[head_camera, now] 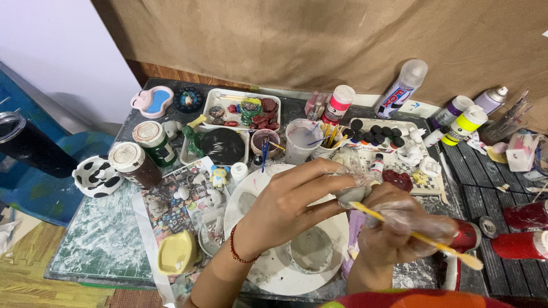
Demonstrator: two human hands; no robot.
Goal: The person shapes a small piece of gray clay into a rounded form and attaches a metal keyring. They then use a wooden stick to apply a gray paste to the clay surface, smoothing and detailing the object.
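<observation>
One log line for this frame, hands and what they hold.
left hand: holds small grey figurine | right hand: holds yellow paintbrush, tip at figurine | below: white palette plate | surface: cluttered craft table

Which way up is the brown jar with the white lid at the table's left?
Upright. The brown jar stands on its base beside the green jar, and its white lid faces up and is shut on it.

Paint bottles (467, 123), spray can (403, 89), black-and-white cow-patterned dish (97, 176).

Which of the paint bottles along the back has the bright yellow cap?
The white bottle at the right, between the purple-capped bottle and the brush jar.
</observation>
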